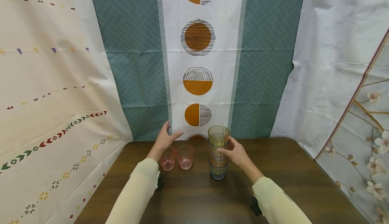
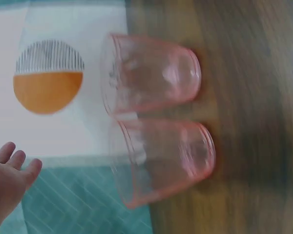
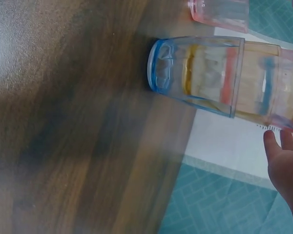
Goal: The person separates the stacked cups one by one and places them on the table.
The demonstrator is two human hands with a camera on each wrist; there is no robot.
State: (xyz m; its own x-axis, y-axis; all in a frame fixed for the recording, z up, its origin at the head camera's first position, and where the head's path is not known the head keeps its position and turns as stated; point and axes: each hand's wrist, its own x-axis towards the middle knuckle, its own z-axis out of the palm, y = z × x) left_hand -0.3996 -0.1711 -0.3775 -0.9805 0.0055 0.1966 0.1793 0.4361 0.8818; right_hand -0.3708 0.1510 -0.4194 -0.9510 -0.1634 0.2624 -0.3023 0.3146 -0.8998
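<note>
A tall stack of nested clear tumblers (image 1: 218, 155) stands upright on the table, with a blue tumbler (image 3: 168, 68) at the bottom and a yellow tumbler (image 1: 219, 132) on top. My right hand (image 1: 237, 152) grips the stack's upper part, thumb in front and fingers behind its right side. Left of it, two pink tumblers stand upright side by side: the left one (image 1: 167, 163) partly behind my left wrist, the right one (image 1: 185, 158) in full view. Above them my left hand (image 1: 165, 139) is spread, thumb apart from the fingers, holding nothing.
The dark wooden table (image 1: 194, 200) carries the tumblers near its far edge. Behind it hangs a patterned cloth (image 1: 258, 99) with orange circles down the middle; more printed cloths hang at both sides. A dark wrist strap (image 1: 255, 206) shows below the right sleeve.
</note>
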